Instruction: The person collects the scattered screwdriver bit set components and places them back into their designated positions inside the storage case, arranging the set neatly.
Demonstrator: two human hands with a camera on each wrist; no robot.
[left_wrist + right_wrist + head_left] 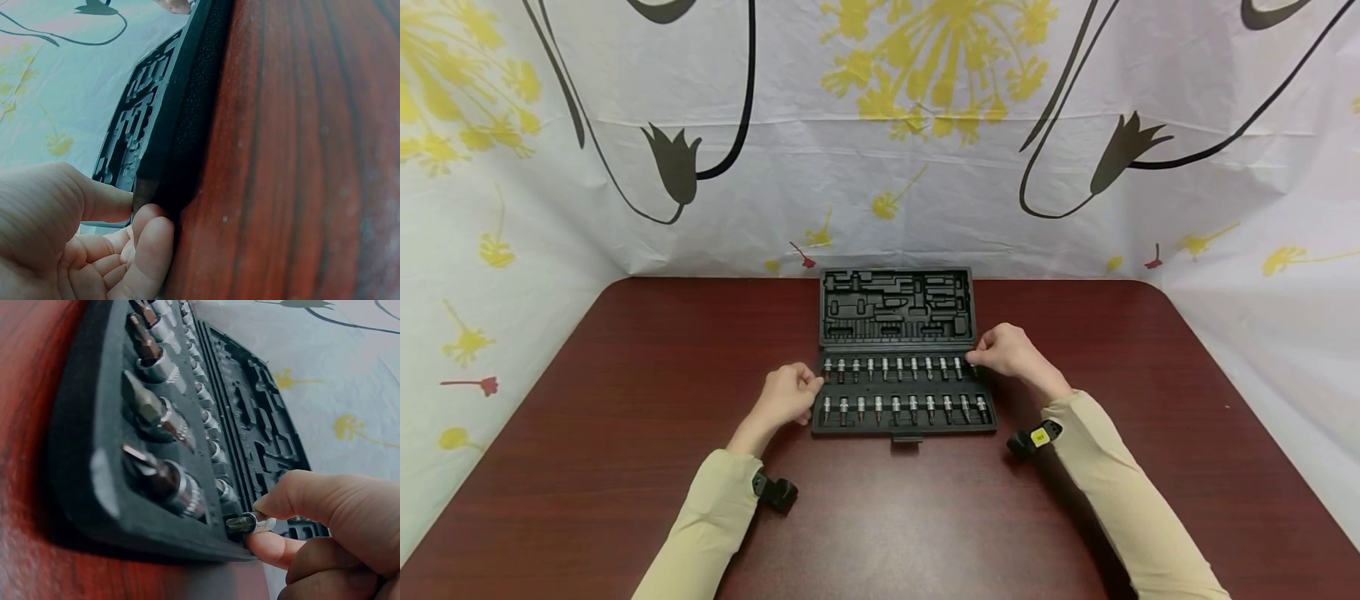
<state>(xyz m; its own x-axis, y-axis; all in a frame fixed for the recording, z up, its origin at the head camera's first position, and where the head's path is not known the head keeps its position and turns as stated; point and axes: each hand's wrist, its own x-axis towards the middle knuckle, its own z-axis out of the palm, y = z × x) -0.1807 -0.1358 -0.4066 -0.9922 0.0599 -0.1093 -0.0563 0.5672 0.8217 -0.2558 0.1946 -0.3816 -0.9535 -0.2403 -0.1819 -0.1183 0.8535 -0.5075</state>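
Note:
A black plastic tool case (865,429) lies open on the table, its moulded lid (895,340) leaning back behind the base. Two rows of silver bit sockets (896,406) fill the base. My left hand (785,393) grips the case's left edge; in the left wrist view its thumb is on the inner side and curled fingers (153,244) are on the outer side. At the right end of the back row, my right hand (1003,350) pinches one bit socket (261,525) between thumb and forefinger. That socket's tip sits at its slot in the case.
The case stands on a dark red wooden table (700,333), near its back edge. A white cloth (775,208) with yellow and grey flower prints hangs behind and along both sides. Small black cameras (775,493) are strapped to both wrists over beige sleeves (1120,475).

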